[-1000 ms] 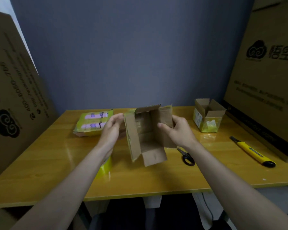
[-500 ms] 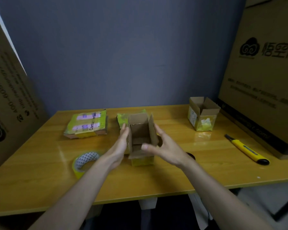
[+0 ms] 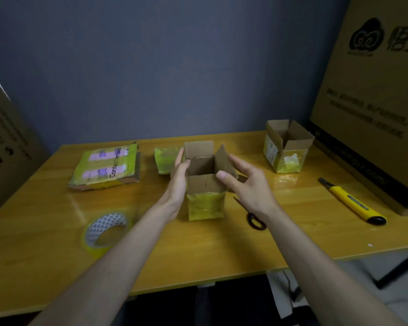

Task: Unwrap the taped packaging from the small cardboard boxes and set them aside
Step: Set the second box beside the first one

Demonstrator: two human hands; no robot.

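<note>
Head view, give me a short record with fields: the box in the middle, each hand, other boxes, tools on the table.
middle box: upright on the table, top flaps open, yellow tape on its lower part
left hand: open, flat against the box's left side
right hand: open, fingers at the right flap
far box: open, back right
flat parcel: taped, back left
tools: tape roll, scissors, knife

The box (image 3: 204,184) between my hands was plain brown card above, its lower half wrapped in yellow-green tape. The flat parcel (image 3: 106,167) showed yellow-green wrap with pale pink labels and black lettering. The knife (image 3: 352,201) was yellow, tipped black.
</note>
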